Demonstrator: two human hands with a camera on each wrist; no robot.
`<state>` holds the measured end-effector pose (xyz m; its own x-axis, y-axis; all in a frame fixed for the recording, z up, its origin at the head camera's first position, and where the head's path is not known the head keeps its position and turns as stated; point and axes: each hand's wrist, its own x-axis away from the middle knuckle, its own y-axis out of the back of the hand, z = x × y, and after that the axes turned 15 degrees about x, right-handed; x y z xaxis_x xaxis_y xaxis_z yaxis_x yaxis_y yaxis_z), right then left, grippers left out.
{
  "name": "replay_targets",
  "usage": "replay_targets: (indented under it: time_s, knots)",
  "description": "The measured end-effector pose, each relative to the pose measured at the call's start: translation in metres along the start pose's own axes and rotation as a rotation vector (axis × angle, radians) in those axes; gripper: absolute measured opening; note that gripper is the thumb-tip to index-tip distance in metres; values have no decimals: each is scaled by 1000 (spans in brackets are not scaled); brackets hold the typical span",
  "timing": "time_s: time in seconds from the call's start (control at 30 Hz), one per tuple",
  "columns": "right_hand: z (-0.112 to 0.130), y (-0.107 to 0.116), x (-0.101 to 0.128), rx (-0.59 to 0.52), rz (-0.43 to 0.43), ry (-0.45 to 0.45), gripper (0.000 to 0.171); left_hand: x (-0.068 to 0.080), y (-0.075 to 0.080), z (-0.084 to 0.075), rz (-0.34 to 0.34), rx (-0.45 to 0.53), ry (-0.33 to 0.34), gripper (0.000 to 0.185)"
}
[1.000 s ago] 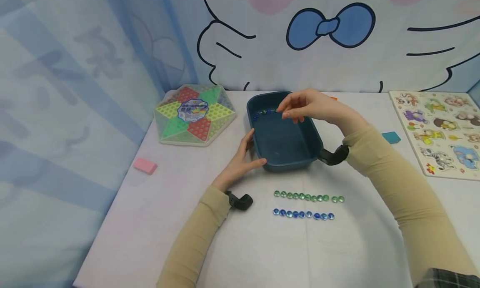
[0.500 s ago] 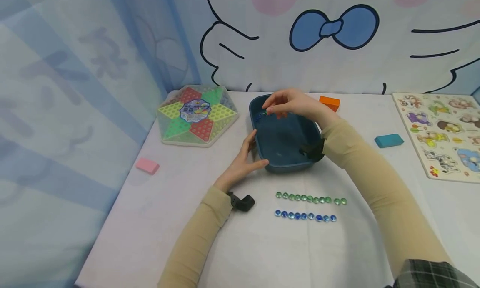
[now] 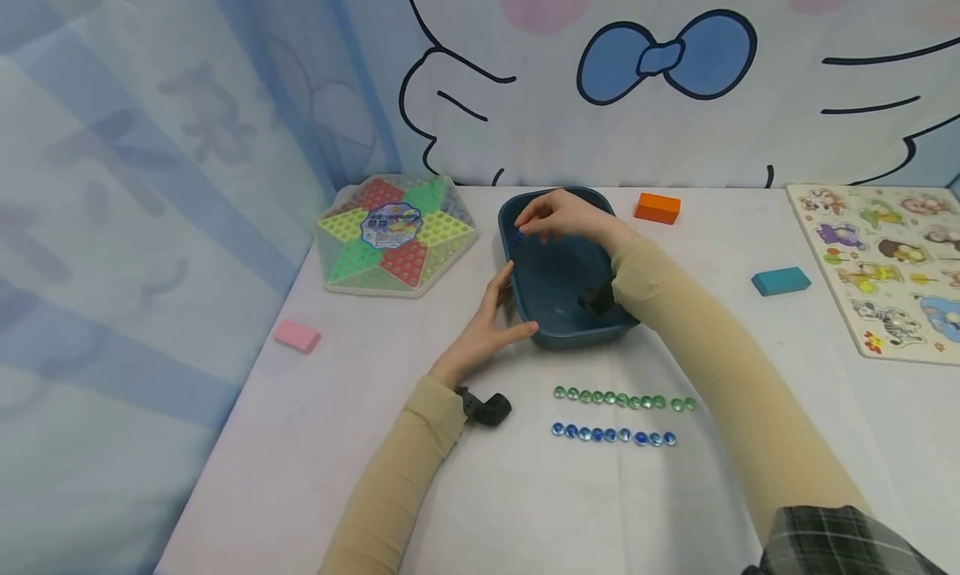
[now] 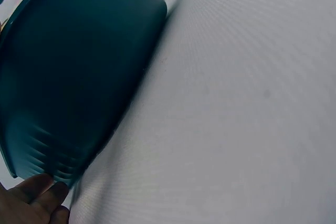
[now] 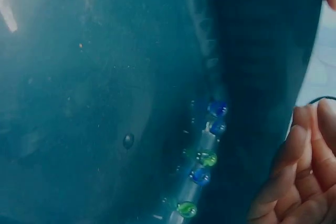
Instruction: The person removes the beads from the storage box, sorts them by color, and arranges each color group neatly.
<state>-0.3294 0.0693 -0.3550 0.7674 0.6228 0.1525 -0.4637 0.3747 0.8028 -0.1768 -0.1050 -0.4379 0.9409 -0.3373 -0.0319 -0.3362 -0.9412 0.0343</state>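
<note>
A dark teal plastic bin stands on the table. My left hand rests against its near left side, thumb and fingers spread; in the left wrist view fingertips touch the bin's wall. My right hand reaches into the bin's far left part, fingers bent and tips close together. Several blue and green glass marbles lie along the bin's inner edge, beside that hand. No marble shows between its fingers, but the space behind the fingertips is hidden.
In front of the bin lie a row of green marbles and a row of blue marbles. Around stand a hexagonal board-game box, a pink block, an orange block, a teal block and an animal puzzle board.
My right hand has moved left and lower inside the bin, toward its far left corner, uncovering the orange block. The left hand keeps its place on the bin's side.
</note>
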Motion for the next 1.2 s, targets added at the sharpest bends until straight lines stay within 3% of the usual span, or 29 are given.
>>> replay_targets:
  time_s: [0.4, 0.87, 1.2]
  knots:
    - [-1, -14, -11, 261, 10, -52, 28, -1, -5, 2, 1, 5, 7, 90]
    - [4, -20, -17, 359, 66, -72, 33, 0, -4, 0, -3, -8, 4, 90]
    - [14, -24, -19, 397, 141, -33, 18, 0, 0, 2, 1, -11, -9, 90]
